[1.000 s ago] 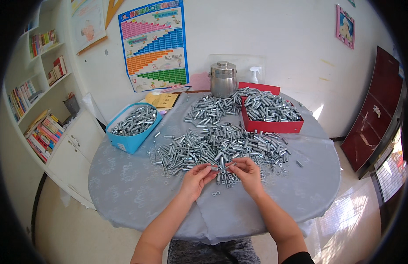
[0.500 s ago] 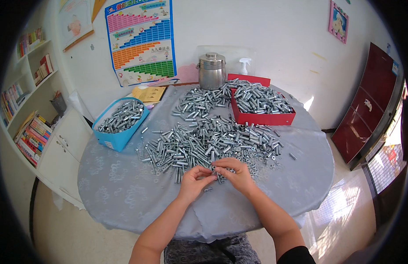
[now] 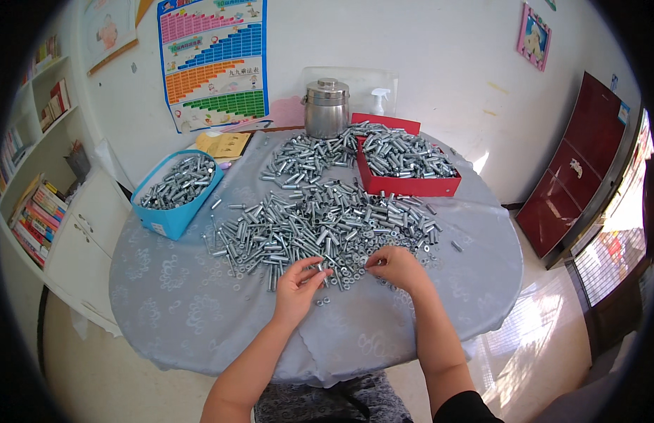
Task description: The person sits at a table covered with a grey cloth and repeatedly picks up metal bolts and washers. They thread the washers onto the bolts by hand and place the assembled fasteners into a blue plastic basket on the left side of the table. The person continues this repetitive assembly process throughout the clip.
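Both hands, left hand (image 3: 297,287) and right hand (image 3: 396,266), have spread apart, fingers pinching small shiny steel bolts (image 3: 320,225).

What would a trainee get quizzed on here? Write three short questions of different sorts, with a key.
1. True or false: the red box holds metal parts.
2. Which container stands at the table's left edge: A) blue basket B) steel canister C) spray bottle?
3. Where do the left hand and right hand work?

Key: 1 true; 2 A; 3 at the near edge of the pile of bolts, fingertips among the loose parts.
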A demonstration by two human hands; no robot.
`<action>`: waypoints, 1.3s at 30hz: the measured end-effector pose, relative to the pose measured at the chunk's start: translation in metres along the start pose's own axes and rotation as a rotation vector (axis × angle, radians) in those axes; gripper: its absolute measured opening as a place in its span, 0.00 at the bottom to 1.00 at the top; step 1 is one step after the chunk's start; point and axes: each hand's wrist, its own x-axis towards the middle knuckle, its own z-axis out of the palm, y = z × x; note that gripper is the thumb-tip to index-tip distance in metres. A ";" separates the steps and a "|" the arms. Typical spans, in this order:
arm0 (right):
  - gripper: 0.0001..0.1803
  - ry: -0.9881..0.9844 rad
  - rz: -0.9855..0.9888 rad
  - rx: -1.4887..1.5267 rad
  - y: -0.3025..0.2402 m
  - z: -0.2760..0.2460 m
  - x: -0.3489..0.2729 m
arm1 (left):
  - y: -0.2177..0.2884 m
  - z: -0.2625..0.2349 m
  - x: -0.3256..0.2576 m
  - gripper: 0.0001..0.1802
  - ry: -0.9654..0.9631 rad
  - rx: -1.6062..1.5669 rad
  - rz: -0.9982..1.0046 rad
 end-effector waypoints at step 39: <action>0.08 0.076 -0.351 -0.191 0.005 0.025 0.005 | -0.003 -0.006 0.005 0.07 0.097 -0.210 -0.093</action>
